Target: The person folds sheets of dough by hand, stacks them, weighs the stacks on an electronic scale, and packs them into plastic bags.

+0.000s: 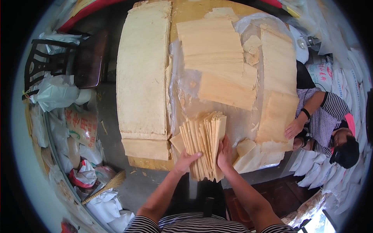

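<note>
Just above the table's near edge, my left hand (187, 161) and my right hand (225, 153) grip a thick bundle of folded thin tan sheets (204, 145) from both sides. The sheets look like bean curd skin; their folds stand on edge and fan out at the top. My left thumb lies across the front folds. To the left lies a long, tall stack of pale sheets (142, 75). Beyond the bundle, a fanned pile of sheets (211, 43) overlaps a darker sheet (227, 90) on clear plastic film (189, 80).
At the right, a co-worker's hand (294, 128) rests on a long row of sheets (276, 64). Torn pieces (252, 46) lie between the piles. A dark wooden chair (35, 64), a straw broom (107, 185) and plastic bags (55, 90) stand left of the wooden table (148, 163). White sacks (317, 171) line the right.
</note>
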A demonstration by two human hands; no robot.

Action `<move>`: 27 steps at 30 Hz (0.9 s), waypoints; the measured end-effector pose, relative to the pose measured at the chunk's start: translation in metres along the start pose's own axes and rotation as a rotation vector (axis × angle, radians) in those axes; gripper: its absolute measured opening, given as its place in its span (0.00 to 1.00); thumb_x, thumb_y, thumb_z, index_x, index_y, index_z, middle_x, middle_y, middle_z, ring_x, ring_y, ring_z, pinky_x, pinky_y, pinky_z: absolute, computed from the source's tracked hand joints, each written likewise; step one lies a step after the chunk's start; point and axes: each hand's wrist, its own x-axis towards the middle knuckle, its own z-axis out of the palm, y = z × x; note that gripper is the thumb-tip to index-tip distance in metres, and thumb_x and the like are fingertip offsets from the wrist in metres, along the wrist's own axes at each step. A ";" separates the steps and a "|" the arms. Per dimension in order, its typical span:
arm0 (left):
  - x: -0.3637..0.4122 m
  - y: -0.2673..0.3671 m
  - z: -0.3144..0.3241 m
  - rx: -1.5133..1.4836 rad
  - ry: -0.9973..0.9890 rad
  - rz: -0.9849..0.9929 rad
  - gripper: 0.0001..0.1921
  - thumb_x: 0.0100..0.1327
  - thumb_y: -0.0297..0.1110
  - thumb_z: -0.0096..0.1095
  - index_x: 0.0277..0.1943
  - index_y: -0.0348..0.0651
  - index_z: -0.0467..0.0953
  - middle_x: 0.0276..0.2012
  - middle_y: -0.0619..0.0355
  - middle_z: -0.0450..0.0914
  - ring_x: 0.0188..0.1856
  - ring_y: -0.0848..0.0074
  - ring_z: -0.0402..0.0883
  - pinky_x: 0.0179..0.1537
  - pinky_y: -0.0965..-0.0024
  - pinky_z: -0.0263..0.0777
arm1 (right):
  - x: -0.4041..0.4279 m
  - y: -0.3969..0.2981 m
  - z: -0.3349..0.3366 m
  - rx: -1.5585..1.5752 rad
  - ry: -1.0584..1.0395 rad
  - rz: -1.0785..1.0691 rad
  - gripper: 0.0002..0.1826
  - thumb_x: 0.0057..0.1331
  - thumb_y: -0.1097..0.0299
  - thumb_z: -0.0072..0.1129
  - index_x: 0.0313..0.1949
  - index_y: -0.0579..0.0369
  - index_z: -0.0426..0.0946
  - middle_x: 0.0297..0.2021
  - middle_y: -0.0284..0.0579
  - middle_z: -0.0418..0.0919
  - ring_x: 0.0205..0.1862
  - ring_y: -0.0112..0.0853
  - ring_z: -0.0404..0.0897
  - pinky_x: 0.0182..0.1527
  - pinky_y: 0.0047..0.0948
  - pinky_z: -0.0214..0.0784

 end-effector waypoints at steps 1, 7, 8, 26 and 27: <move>-0.004 0.006 -0.002 0.008 -0.011 -0.008 0.29 0.58 0.31 0.63 0.60 0.34 0.60 0.49 0.54 0.75 0.50 0.72 0.75 0.52 0.71 0.69 | -0.005 -0.005 -0.011 0.002 0.010 0.011 0.28 0.67 0.55 0.43 0.62 0.56 0.57 0.51 0.58 0.68 0.53 0.52 0.67 0.53 0.44 0.60; -0.022 0.046 0.009 -0.168 -0.182 -0.131 0.36 0.56 0.38 0.65 0.63 0.34 0.54 0.57 0.49 0.68 0.56 0.67 0.70 0.57 0.66 0.65 | -0.025 -0.059 -0.118 0.650 -0.414 0.072 0.40 0.62 0.58 0.55 0.66 0.56 0.44 0.56 0.49 0.65 0.56 0.39 0.67 0.56 0.34 0.61; -0.021 0.051 0.020 -0.106 -0.231 -0.094 0.38 0.56 0.42 0.65 0.63 0.34 0.54 0.56 0.49 0.69 0.57 0.67 0.70 0.57 0.64 0.65 | -0.024 -0.058 -0.129 0.770 -0.451 0.090 0.46 0.59 0.63 0.60 0.68 0.54 0.38 0.63 0.45 0.57 0.62 0.35 0.61 0.61 0.34 0.56; -0.130 -0.015 0.111 0.964 -0.544 0.246 0.32 0.63 0.34 0.53 0.65 0.33 0.47 0.54 0.44 0.70 0.54 0.63 0.72 0.54 0.66 0.67 | -0.263 0.042 -0.089 1.655 -0.007 0.166 0.42 0.59 0.61 0.57 0.67 0.54 0.43 0.61 0.46 0.60 0.61 0.36 0.63 0.61 0.36 0.57; -0.137 -0.028 0.107 0.985 -0.570 0.264 0.32 0.63 0.34 0.53 0.65 0.33 0.47 0.54 0.44 0.70 0.54 0.63 0.72 0.54 0.66 0.67 | -0.280 0.049 -0.083 1.667 0.021 0.137 0.42 0.59 0.61 0.57 0.67 0.54 0.43 0.61 0.46 0.60 0.61 0.36 0.63 0.61 0.36 0.57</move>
